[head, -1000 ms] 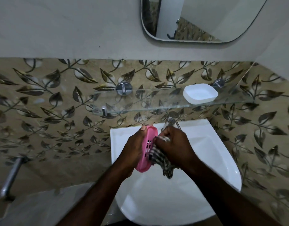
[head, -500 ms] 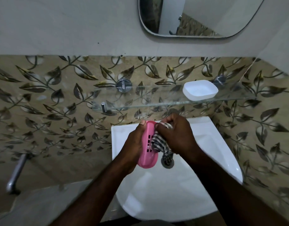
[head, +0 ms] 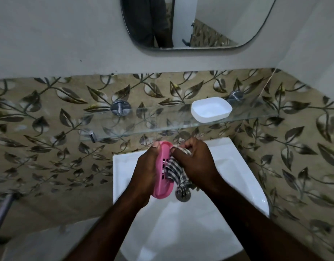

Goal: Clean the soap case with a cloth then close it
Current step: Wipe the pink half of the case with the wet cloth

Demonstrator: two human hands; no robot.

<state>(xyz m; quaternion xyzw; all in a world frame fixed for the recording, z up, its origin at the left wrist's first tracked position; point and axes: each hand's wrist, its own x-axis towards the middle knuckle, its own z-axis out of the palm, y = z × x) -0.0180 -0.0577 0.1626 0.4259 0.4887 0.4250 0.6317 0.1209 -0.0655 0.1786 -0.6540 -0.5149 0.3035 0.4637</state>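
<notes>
left hand (head: 145,166): wrapped round the back of the pink soap case (head: 161,192), thumb tip hooked over its far end. holds it on edge, open face toward the right.
right hand (head: 196,162): fingers curled tight on the checked cloth (head: 174,169), thumb pressing it into the case's inner face.
cloth: bunched between right hand and case, covers part of the slotted floor. loose tail hangs just over the drain (head: 184,197).
case position: in the air over the sink (head: 122,166), toward the back of the basin, just below the glass shelf (head: 143,127). a few slots show beside the cloth.
white tray (head: 211,109): on the right part of the shelf, open side up, well apart from both hands. my read: the mating half, needed for closing.
step: wiping the inside, closing not begun.
risk 1: case is held on edge by 1 hand only. a hard wipe pushes sideways against that grip and could twist it out and drop it into the basin.
risk 2: cloth could snag in the slots, and a tug would then jerk the case.
risk 3: the hanging tail near the drain could pick up grime and smear it back onto the plastic.
risk 4: knuckles work close under the shelf edge, so an upward stroke could knock the glass or nudge the white tray off.
unknown: can't tell if the case is wet or how clean it is.
</notes>
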